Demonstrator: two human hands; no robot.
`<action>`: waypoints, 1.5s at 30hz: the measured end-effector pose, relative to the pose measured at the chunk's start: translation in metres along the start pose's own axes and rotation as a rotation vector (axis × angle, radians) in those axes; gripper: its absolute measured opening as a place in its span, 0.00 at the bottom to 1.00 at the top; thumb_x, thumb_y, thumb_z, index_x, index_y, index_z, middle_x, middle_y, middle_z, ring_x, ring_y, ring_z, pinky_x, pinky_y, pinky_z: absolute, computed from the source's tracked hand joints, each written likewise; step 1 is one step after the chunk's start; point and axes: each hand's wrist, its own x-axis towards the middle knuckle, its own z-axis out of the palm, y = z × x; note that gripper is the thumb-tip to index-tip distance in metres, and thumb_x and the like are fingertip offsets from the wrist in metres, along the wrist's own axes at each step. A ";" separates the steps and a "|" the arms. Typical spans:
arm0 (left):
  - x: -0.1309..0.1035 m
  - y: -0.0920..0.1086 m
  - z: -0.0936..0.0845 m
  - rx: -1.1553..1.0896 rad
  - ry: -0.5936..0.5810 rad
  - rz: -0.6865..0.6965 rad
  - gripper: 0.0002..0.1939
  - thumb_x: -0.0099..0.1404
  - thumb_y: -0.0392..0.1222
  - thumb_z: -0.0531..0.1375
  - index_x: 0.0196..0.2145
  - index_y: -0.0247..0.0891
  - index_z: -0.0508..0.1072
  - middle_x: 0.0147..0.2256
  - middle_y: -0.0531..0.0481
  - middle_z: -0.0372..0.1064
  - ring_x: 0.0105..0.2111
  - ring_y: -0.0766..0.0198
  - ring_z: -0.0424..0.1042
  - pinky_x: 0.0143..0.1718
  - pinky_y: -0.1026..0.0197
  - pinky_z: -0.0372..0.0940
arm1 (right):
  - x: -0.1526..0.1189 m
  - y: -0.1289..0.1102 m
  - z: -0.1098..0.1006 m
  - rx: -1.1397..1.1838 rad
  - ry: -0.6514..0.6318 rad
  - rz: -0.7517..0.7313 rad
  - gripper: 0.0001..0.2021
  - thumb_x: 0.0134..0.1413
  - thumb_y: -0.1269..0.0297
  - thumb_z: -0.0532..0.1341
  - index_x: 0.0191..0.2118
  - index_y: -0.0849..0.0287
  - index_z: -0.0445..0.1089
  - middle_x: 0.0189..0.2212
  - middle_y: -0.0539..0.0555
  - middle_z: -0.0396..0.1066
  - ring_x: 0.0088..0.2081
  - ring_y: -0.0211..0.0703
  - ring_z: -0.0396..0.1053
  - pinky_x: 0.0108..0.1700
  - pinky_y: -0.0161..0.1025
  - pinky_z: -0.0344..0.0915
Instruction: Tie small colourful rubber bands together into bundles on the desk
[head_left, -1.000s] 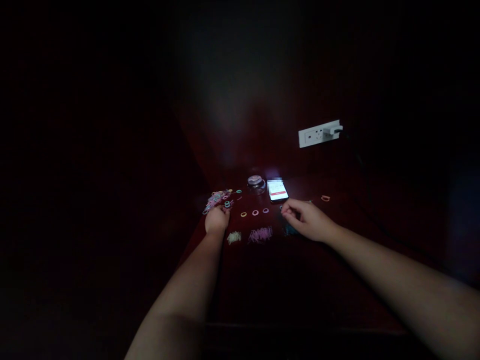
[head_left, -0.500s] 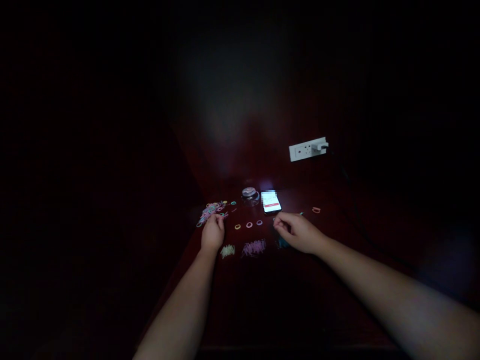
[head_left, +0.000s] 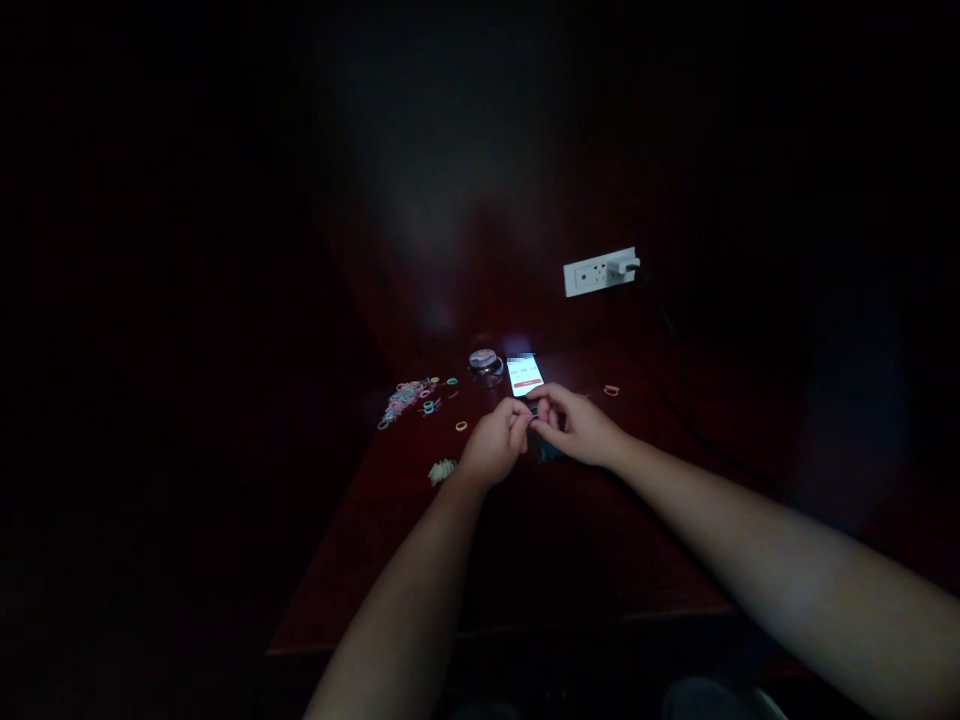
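Over the table's middle my left hand (head_left: 499, 440) and my right hand (head_left: 574, 425) meet, fingertips pinched together. A small elastic band (head_left: 533, 413) shows as a thin pale line between them, mostly hidden by the fingers. Below my right hand lies a teal pile of bands (head_left: 550, 452), partly covered. A pale yellow-green pile of bands (head_left: 442, 471) sits beside my left wrist, and a single yellow ring (head_left: 461, 426) lies left of that hand. Farther left is a mixed heap of coloured bands (head_left: 405, 398), with a few loose teal ones (head_left: 430, 407) near it.
Behind the hands stand a round lidded clear jar (head_left: 485, 368) and a lit phone (head_left: 524, 374). An orange band (head_left: 611, 390) lies to the right. On the wall is a white socket strip (head_left: 600, 272) with a plug and dark cable. The surroundings are very dark.
My left hand has moved right from the mixed heap to meet my right hand, now covering the purple pile and the pink and purple rings. The view has shifted slightly.
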 end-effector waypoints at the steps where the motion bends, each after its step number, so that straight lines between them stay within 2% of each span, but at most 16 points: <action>1: -0.002 -0.004 -0.001 -0.014 -0.017 -0.004 0.08 0.70 0.45 0.49 0.36 0.40 0.64 0.20 0.58 0.64 0.21 0.67 0.65 0.27 0.65 0.57 | 0.000 0.000 0.000 0.004 -0.010 -0.003 0.14 0.55 0.64 0.60 0.48 0.59 0.63 0.26 0.47 0.65 0.22 0.33 0.61 0.25 0.32 0.59; 5: -0.009 -0.016 -0.004 -0.030 -0.063 -0.006 0.10 0.71 0.47 0.49 0.36 0.40 0.64 0.20 0.58 0.64 0.20 0.68 0.64 0.27 0.66 0.57 | 0.000 0.000 0.001 -0.016 -0.023 -0.019 0.06 0.55 0.64 0.59 0.38 0.60 0.68 0.24 0.48 0.65 0.23 0.35 0.61 0.25 0.32 0.58; 9: -0.007 -0.018 -0.003 -0.038 -0.064 0.000 0.10 0.71 0.47 0.49 0.37 0.40 0.64 0.20 0.59 0.65 0.21 0.69 0.64 0.27 0.66 0.58 | -0.001 0.001 0.001 -0.030 -0.023 -0.031 0.05 0.55 0.65 0.58 0.34 0.60 0.69 0.24 0.49 0.66 0.25 0.36 0.62 0.28 0.34 0.60; 17: -0.006 -0.023 -0.002 -0.072 -0.083 0.000 0.10 0.70 0.47 0.50 0.37 0.39 0.64 0.20 0.58 0.65 0.20 0.69 0.64 0.27 0.66 0.57 | -0.001 0.002 0.000 -0.030 -0.030 -0.024 0.05 0.55 0.66 0.58 0.34 0.61 0.69 0.25 0.51 0.67 0.26 0.36 0.63 0.29 0.34 0.60; 26: -0.007 -0.022 0.000 -0.131 -0.048 -0.026 0.10 0.69 0.47 0.52 0.36 0.38 0.66 0.20 0.58 0.65 0.19 0.70 0.63 0.24 0.68 0.57 | -0.002 0.004 -0.001 0.040 -0.051 0.028 0.06 0.50 0.70 0.58 0.36 0.61 0.68 0.24 0.49 0.65 0.24 0.35 0.60 0.26 0.32 0.58; 38: -0.007 -0.022 0.000 -0.128 -0.061 -0.015 0.11 0.68 0.48 0.54 0.35 0.37 0.66 0.21 0.56 0.67 0.19 0.70 0.64 0.23 0.69 0.57 | -0.002 0.001 0.000 0.061 -0.075 0.044 0.04 0.52 0.66 0.59 0.33 0.61 0.67 0.23 0.49 0.64 0.25 0.36 0.60 0.28 0.33 0.58; 45: -0.007 -0.021 -0.001 -0.118 -0.062 -0.031 0.11 0.67 0.48 0.54 0.35 0.37 0.66 0.21 0.56 0.67 0.19 0.70 0.65 0.22 0.69 0.57 | -0.003 0.009 0.004 0.070 -0.075 0.055 0.03 0.53 0.66 0.59 0.32 0.60 0.67 0.23 0.48 0.62 0.25 0.36 0.59 0.28 0.33 0.58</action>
